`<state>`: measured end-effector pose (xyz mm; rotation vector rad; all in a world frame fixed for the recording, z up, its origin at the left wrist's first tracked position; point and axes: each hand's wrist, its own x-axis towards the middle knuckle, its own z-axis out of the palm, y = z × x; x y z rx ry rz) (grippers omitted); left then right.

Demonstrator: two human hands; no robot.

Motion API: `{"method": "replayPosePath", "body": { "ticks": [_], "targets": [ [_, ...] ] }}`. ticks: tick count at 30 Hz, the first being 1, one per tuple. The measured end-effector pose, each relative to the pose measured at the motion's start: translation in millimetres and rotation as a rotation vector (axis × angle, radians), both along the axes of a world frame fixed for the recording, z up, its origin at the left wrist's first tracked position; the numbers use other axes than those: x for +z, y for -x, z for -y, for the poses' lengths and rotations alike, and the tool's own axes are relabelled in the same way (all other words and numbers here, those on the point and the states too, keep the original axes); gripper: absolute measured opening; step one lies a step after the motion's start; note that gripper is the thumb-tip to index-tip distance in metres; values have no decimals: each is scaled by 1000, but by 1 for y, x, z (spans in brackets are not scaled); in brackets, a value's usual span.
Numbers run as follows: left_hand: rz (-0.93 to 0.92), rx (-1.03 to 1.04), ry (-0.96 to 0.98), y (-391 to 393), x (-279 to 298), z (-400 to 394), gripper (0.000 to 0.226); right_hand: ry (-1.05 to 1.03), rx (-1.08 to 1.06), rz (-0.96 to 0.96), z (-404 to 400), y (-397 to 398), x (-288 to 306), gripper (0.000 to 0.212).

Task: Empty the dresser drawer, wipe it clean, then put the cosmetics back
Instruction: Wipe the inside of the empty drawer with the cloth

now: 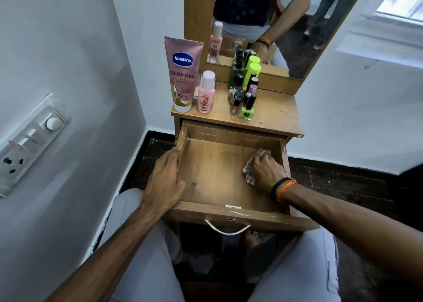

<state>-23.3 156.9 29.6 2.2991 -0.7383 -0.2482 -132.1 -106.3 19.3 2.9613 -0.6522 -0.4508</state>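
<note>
Light-grey trousered knees [142, 244] flank the pulled-out drawer [231, 212], whose metal handle [225, 229] hangs at the front edge. Left hand [163, 180] rests on the drawer's left wall near the front corner, fingers curled over the rim. Right hand [267, 172], banded at the wrist, sits inside along the right wall, fingers bunched on a crumpled cloth [249, 171] pressed to the drawer floor. Drawer interior otherwise holds no cosmetics. Beyond, on the dresser surface [274, 116]: a pink Vaseline tube [182, 75] upright at the left edge, a small pink bottle [206, 93] just beside it, and a cluster of nail polish bottles [246, 96] toward the centre. Mirror [274, 22] rises from the back edge.
</note>
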Motion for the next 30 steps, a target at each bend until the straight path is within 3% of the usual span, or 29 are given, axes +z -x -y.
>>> {"method": "replayPosePath", "body": {
  "ticks": [2,5,8,11,13,16,18,21,25,30],
  "targets": [
    [-3,1,6,0,0,0,70,32,-66,8,6,-10,-2,78],
    [3,0,6,-1,-2,2,69,20,-127,66,1,-21,-6,67],
    [14,-9,16,-2,-4,1,67,-24,17,178,-11,-16,-9,49],
    [16,-3,28,0,-4,1,63,-120,70,241,-21,-10,-7,45],
    [12,2,33,0,-4,2,62,-234,-122,349,-21,-10,-2,43],
    [2,2,29,0,-3,3,61,-467,-712,585,-14,-10,3,35],
    [-4,8,29,0,-2,3,60,-692,-1068,796,-13,-14,4,39],
    [5,9,42,1,-1,4,58,-1025,-1414,1184,-16,-35,7,47],
    [21,32,41,2,-1,4,49,-1204,-1636,1371,-14,-63,13,48],
    [54,77,5,3,-1,4,40,-1230,-1666,1461,-24,-89,23,49]
  ]
}}
